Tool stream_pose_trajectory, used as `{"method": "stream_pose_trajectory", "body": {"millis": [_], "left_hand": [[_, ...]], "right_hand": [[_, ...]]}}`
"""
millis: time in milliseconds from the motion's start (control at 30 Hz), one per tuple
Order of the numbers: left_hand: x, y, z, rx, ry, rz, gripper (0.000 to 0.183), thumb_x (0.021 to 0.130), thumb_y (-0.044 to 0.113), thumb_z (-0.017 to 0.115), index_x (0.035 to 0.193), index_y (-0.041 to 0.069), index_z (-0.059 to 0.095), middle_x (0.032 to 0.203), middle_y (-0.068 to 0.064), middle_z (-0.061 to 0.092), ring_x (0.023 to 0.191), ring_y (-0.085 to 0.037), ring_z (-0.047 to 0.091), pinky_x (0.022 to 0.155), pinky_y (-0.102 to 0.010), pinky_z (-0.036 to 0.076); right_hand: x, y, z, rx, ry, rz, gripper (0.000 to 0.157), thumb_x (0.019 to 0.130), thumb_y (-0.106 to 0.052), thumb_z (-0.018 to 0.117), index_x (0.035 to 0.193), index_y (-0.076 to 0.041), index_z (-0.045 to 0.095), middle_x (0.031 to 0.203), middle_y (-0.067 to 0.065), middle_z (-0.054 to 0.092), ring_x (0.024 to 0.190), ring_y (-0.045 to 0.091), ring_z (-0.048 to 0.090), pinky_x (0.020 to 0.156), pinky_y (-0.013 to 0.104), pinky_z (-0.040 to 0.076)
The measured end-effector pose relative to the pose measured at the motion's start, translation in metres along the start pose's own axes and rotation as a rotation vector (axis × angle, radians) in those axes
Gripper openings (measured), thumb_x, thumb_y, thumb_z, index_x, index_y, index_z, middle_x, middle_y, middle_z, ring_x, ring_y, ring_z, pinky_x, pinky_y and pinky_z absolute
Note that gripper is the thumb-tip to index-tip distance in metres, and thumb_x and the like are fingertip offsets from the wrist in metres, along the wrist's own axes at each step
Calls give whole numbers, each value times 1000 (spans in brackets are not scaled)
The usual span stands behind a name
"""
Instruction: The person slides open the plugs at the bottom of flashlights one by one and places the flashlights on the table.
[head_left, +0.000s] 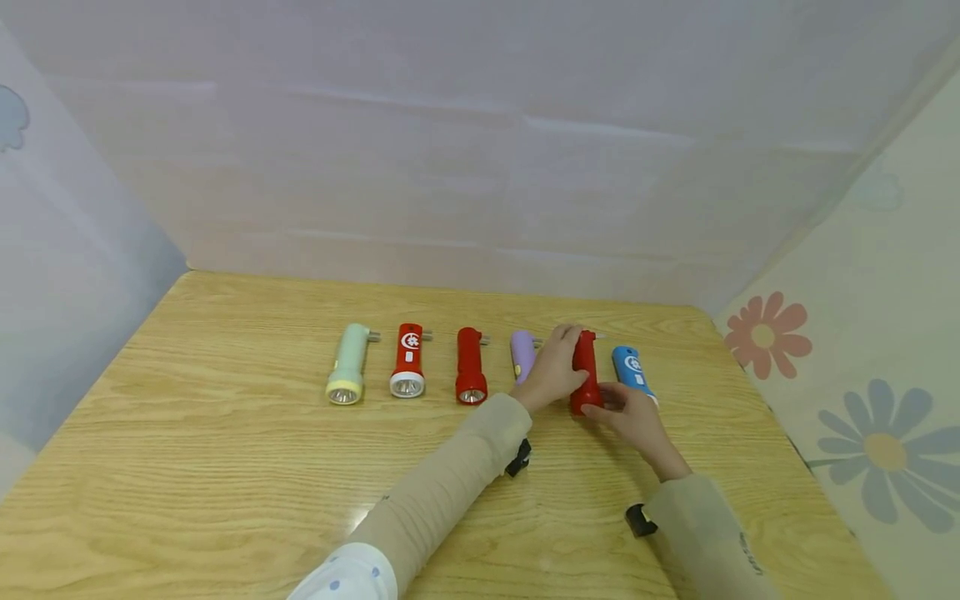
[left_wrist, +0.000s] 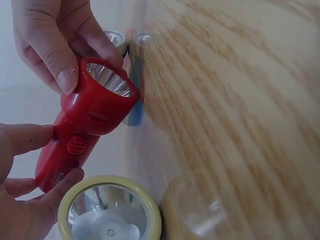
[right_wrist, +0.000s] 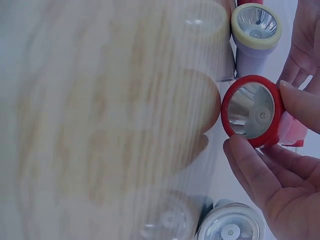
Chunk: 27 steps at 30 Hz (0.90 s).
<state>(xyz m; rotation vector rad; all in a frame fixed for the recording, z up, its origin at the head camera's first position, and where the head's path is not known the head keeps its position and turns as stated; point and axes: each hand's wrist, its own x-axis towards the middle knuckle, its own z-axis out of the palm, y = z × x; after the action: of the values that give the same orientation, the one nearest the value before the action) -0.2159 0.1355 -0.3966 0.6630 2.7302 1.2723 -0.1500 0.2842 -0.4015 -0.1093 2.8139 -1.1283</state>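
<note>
Both hands hold a red flashlight (head_left: pixel 586 377) at the right of the row, its lens end toward the person. My left hand (head_left: pixel 552 373) grips the body near its tail, thumb and fingers on opposite sides, as the left wrist view shows. My right hand (head_left: pixel 636 423) pinches the red head between thumb and fingers. In the right wrist view the flashlight's reflector (right_wrist: pixel 252 111) faces the camera, its rim close to the tabletop. A purple flashlight (head_left: pixel 522 354) lies left of the held one, partly hidden by the left hand. A blue flashlight (head_left: pixel 632 371) lies to its right.
Farther left in the row lie another plain red flashlight (head_left: pixel 470 367), a red flashlight with a white rim (head_left: pixel 408 360) and a pale green flashlight (head_left: pixel 349 364). Plug prongs stick out from several tails. The wooden table (head_left: pixel 225 467) meets a pale wall covering (head_left: pixel 450 167) behind.
</note>
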Motion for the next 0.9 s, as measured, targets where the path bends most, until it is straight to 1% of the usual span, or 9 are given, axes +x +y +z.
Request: {"method": "stream_pose_trajectory", "body": {"millis": [133,233,333,467,667,767,833,900], "left_hand": [[1,-1,1,17,-23,-31,68,83,15,68,141,6,34,141,-11,34,116,-22,48,86,-27,47],[2,-1,2,31,-35,-50,66,82,15,69,140,8,37,143,-11,32,117,-23,48,86,-28,47],[3,-1,3,42,-55,-66,65,82,17,69,140,9,38,145,-12,30,119,-24,46,89,-31,46],[5,-1,5,60,-74,-84,65,82,19,69,139,11,39,147,-12,27,122,-25,44,92,-33,44],[8,-3,5,70,-86,-86,60,83,20,69,136,9,44,145,-13,30,121,-25,44,92,-32,44],[9,-3,4,77,-91,-79,58,82,19,69,135,7,46,143,-14,32,121,-24,45,92,-30,44],[10,-3,4,83,-96,-75,57,83,19,69,133,6,48,142,-14,34,120,-24,45,92,-30,44],[11,-3,4,93,-104,-75,54,83,19,68,132,6,49,142,-14,35,118,-23,46,91,-29,44]], "right_hand": [[2,2,2,5,13,17,50,86,-25,66,120,9,53,112,25,59,98,35,60,82,43,49],[2,2,3,18,15,61,49,87,-26,65,121,8,52,113,25,59,99,34,59,81,41,50],[3,2,3,32,19,93,48,88,-25,63,121,8,53,114,25,58,100,34,59,80,39,51],[5,3,3,28,37,102,44,88,-22,63,120,8,54,112,25,59,99,34,60,79,39,51],[7,1,3,57,33,139,45,90,-25,61,120,8,54,113,25,59,97,31,60,74,33,52],[8,1,3,94,36,159,44,90,-23,61,120,9,54,111,25,60,93,29,62,71,30,52],[9,0,3,113,41,164,43,89,-20,61,118,10,54,108,26,61,90,29,64,70,29,52],[9,0,3,108,44,159,42,89,-20,61,118,11,55,106,26,62,88,30,64,71,30,52]]}}
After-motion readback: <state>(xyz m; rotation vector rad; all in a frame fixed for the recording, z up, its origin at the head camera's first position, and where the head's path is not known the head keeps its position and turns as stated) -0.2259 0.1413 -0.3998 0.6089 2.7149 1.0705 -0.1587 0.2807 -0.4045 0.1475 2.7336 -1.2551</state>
